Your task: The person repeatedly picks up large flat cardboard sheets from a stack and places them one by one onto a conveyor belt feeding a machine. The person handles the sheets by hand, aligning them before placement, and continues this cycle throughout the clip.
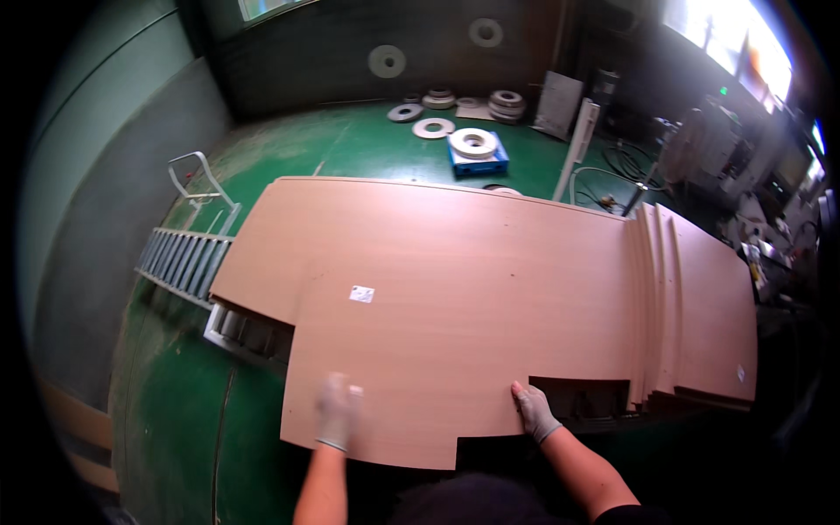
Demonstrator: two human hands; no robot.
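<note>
A large wood-toned panel (420, 289) with a notch cut at its near right lies flat before me, with a small white label (361, 294) on its face. My left hand (338, 411), in a pale glove, is over the near left part of the panel. Motion smears its fingers, so their pose and any touch are unclear. At the notch, my gloved right hand (535, 411) grips the panel's edge; the fingers under it are partly hidden.
More panels (700, 297) lie stacked in overlapping layers at right. A roller conveyor (184, 262) stands at left. Beyond the panel, pale rolls (472, 143) sit on a blue box (479, 164), with several discs on the green floor (350, 157). Machinery (752, 236) stands far right.
</note>
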